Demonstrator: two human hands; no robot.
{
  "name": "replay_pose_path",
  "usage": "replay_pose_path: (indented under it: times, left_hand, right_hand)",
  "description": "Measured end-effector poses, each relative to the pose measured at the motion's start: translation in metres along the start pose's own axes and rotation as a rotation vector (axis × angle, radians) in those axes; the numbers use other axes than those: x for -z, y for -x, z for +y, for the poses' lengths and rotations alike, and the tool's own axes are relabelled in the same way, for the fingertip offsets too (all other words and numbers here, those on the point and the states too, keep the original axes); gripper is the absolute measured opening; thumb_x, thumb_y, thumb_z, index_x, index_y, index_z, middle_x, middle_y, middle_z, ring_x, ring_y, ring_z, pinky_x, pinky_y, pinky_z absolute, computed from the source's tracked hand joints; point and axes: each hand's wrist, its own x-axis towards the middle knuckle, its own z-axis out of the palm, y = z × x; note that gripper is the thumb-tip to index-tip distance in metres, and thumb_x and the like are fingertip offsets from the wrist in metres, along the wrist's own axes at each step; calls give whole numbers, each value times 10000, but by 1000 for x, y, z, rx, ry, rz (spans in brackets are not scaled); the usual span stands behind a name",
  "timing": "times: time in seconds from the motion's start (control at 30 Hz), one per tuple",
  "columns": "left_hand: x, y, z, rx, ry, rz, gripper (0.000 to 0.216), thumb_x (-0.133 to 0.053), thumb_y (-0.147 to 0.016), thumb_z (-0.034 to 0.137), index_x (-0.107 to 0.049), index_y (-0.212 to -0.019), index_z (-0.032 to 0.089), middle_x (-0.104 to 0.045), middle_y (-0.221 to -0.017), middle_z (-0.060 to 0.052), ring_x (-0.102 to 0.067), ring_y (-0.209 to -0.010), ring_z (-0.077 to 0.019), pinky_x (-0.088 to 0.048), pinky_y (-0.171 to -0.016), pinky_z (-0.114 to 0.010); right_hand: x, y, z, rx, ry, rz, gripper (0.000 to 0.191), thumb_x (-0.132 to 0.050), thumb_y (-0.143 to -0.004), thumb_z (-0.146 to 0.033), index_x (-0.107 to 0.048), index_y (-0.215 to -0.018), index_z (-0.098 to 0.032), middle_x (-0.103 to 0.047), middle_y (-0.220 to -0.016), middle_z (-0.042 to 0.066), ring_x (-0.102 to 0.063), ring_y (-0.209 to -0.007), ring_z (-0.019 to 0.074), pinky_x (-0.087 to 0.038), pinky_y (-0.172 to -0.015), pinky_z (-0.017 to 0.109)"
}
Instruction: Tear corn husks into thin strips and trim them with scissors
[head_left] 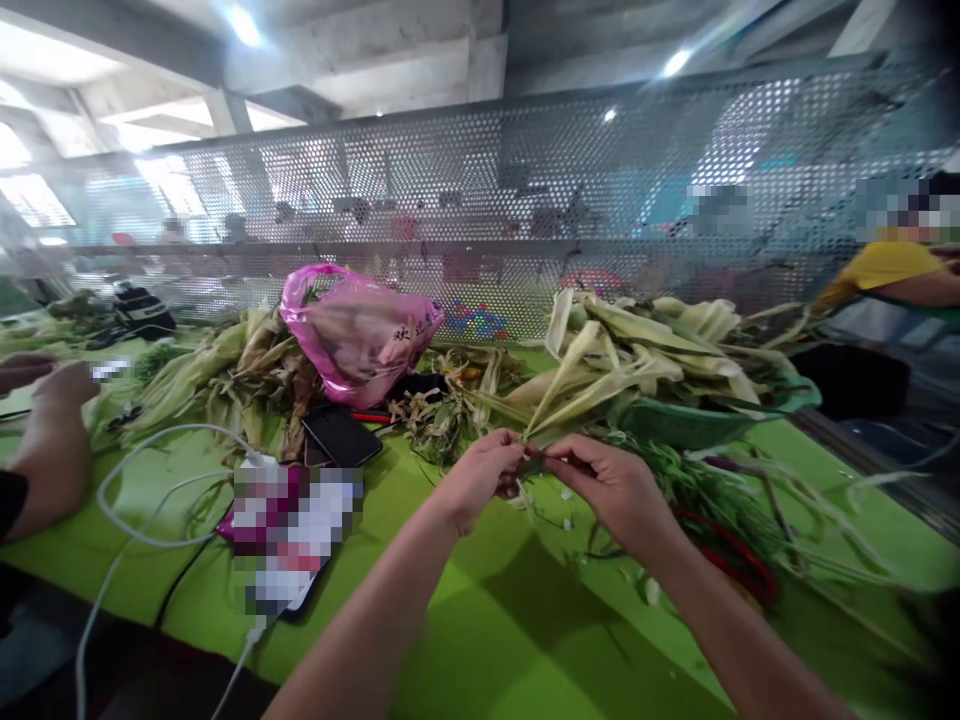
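My left hand (487, 475) is closed around the narrow lower end of some pale corn husk strips (562, 385), which fan up and to the right. Close beside it, my right hand (615, 490) pinches with thumb and fingertips at the same end, where a small dark bit shows between the hands. Its exact kind is too small to tell. Both hands are held above the green table (465, 620). Just beyond them a green basket (690, 420) is heaped with dry corn husks (682, 340).
A pink plastic bag (360, 335), more husks (232, 370) and a black phone (341, 435) lie ahead left. Nearer are a phone (307, 545) and white cable (112, 500). Green stems (705, 490) lie right. Another person's hand (64, 385) is far left; a perforated screen (487, 170) stands behind.
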Motion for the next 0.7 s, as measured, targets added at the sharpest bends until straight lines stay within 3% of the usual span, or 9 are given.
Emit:
replay_pose_path:
  times: [0.17, 0.37, 0.53, 0.7]
  left_hand:
    - [-1, -10, -9, -106, -430, 210, 131, -435, -872, 219, -437, -746, 183, -403, -668, 37, -373, -612, -92, -317, -585, -219]
    - [-1, 0, -17, -246, -996, 288, 193, -327, -933, 294, -451, -816, 203, -498, -726, -16, -433, -668, -152, -347, -661, -288]
    - [0, 4, -21, -315, -1239, 262, 145, -356, -905, 239, -493, -893, 193, -561, -750, -60, -515, -677, -188, -383, -675, -310]
    - [1, 2, -18, -283, -1497, 157, 211, -351, -892, 178, -562, -900, 176, -631, -870, -101, -592, -783, -212, -422, -713, -308]
  right_hand:
    - [-7, 6, -7, 206, 304, 42, 208, -486, -934, -292, -668, -891, -203, -710, -854, 59, -632, -775, 198, -450, -734, 296]
    - [-12, 9, -12, 326, 550, 1, 245, -420, -912, -176, -652, -834, -184, -676, -750, 74, -623, -735, 216, -405, -674, 294]
    - [-17, 10, -14, 327, 658, -35, 235, -409, -887, -123, -607, -772, -179, -630, -698, 51, -594, -677, 194, -347, -621, 283]
    - [-11, 12, -17, 288, 842, -55, 208, -458, -863, -100, -603, -738, -183, -617, -686, 41, -572, -622, 187, -304, -589, 298]
